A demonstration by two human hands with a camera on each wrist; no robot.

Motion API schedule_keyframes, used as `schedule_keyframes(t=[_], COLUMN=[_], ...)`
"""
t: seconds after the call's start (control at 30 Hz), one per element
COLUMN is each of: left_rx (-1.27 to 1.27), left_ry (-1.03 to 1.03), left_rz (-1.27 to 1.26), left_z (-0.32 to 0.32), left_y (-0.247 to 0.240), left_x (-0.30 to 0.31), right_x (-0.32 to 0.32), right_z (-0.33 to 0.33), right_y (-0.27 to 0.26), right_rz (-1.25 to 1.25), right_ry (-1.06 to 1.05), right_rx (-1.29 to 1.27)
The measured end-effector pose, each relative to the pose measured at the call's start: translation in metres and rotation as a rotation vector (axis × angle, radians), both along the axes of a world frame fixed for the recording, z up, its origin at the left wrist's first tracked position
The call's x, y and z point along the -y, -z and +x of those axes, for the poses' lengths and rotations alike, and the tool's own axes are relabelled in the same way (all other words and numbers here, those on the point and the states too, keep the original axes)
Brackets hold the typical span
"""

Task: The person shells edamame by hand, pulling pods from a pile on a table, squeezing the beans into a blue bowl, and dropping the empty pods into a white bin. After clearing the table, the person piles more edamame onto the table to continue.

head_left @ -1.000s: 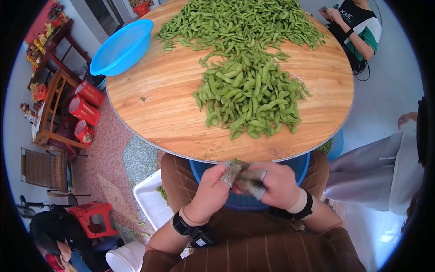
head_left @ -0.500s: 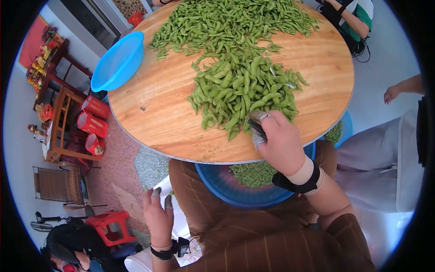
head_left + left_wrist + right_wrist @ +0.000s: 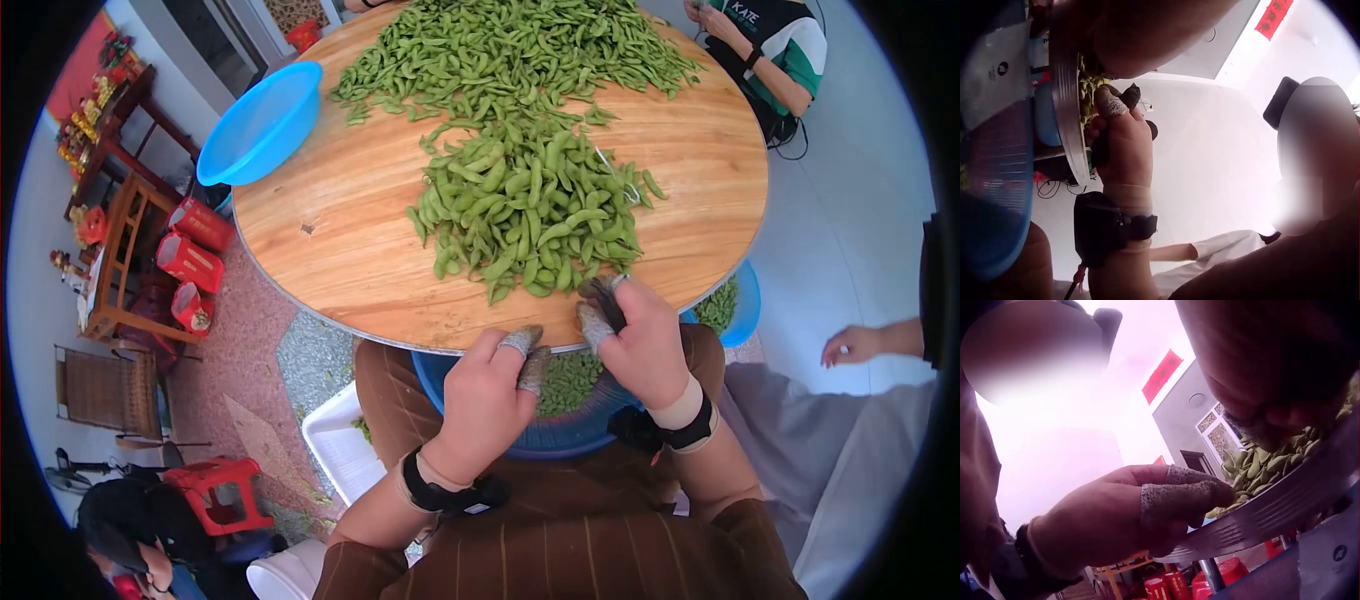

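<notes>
The left hand (image 3: 485,400) is at the table's front edge, thumb and forefinger extended in grey fingertip covers with a small gap between them; no held item shows. The right hand (image 3: 645,335) is at the near right side of a heap of green pods (image 3: 535,205), its covered fingertips bent inward. Something dark lies between those fingers, too unclear to name. In the left wrist view the right hand (image 3: 1125,147) has covered tips beside the pods. The right wrist view has the left hand (image 3: 1110,506) with its covered fingers near pods (image 3: 1260,472).
A larger pile of pods (image 3: 520,55) covers the far side of the wooden table (image 3: 330,250). A blue basin (image 3: 260,125) rests at its left edge. Below the front edge, a blue basket (image 3: 430,380) holds small green pieces. A white tray (image 3: 335,440) is lower left. People are at both sides.
The left hand has come from the lower left up to the table's front edge. The right hand has drawn back slightly from the pods toward the edge.
</notes>
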State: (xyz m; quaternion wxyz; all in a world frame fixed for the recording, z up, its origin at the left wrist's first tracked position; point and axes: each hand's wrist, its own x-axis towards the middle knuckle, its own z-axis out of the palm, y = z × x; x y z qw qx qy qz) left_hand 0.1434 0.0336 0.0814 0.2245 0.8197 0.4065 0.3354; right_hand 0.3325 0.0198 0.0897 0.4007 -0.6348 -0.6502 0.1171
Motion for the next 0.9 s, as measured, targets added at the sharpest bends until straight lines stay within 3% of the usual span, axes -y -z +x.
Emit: schedule_keyframes(t=[0.07,0.17,0.27,0.4,0.47,0.5,0.53,0.63,0.67,0.73,0.77,0.83,0.9], left_rx=[-0.013,-0.017,0.039,0.091,0.124,0.082,0.038,0.021,0.017,0.380,0.372,0.409,0.412], left_ry=[-0.006,0.002,0.036,0.042,0.045,0.169,0.294,0.363,0.368,0.326,0.328,0.256,0.251], left_rz=[-0.017,-0.094,-0.117,-0.060,-0.064,-0.161,-0.257,-0.323,-0.326,-0.625,-0.632,-0.939,-0.997], left_z=[-0.002,-0.006,-0.008,0.000,0.007,0.010,0.013,0.016,0.018,0.021,0.018,0.008,0.006], left_y=[0.002,0.000,-0.002,-0.006,-0.009,-0.009,-0.009,0.005,0.005,-0.002,-0.002,-0.001,0.000], left_x=[0.000,0.001,-0.003,-0.002,-0.002,-0.002,-0.002,-0.002,0.000,0.005,0.005,0.006,0.007], right_x=[-0.007,-0.018,-0.021,-0.004,0.012,0.019,0.025,0.039,0.040,0.046,0.048,0.052,0.055], right_z=[-0.006,-0.012,-0.008,0.008,0.015,0.016,0.017,0.018,0.018,0.017,0.017,0.020,0.015], right_y=[-0.003,0.002,0.005,-0.011,-0.012,-0.016,-0.013,0.006,0.005,0.000,-0.002,-0.003,-0.001], right_rz=[0.041,-0.004,0.205,0.228,-0.149,-0.307,-0.311,-0.266,-0.267,-0.298,-0.301,-0.500,-0.448], right_ry=[-0.006,0.011,0.022,0.039,-0.116,-0.179,-0.173,-0.284,-0.279,-0.253,-0.248,-0.307,-0.314], right_rx=[0.007,0.266,0.251,0.187,-0.315,-0.472,-0.467,-0.593,-0.597,-0.543,-0.552,-0.521,-0.458])
